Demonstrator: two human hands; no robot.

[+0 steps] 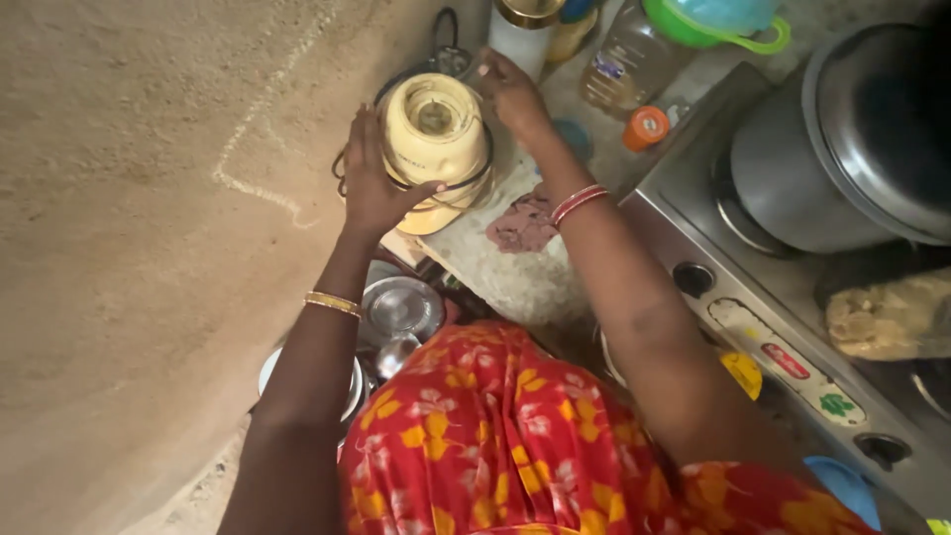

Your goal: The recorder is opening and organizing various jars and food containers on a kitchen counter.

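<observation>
Filling the left half of the frame is a bare tan wall (129, 198), and the right side holds a steel gas stove (753, 297) with a large covered pot (842, 149) on its burner. Between them runs the speckled stone table (525, 277), with steel dishes (401, 307) stacked on a lower shelf below its edge.

At the upper centre, right at the table's near corner, stands a cream mixer-grinder base (436, 144) with a black cord (451, 193) looped around it. The left hand (371, 183) is spread and pressed flat against the base's left side, thumb hooked across the front. The right hand (510, 89) touches the upper right rim with curled fingers; I cannot tell whether it pinches anything.

Behind sit an oil bottle (629, 64), a green strainer (723, 25) and an orange cap (646, 127); a small mauve cloth (525, 223) lies beside the base.

In my judgement, the base could tip off the corner onto the dishes, since it sits so near the edge, and the loose cord might snag.
</observation>
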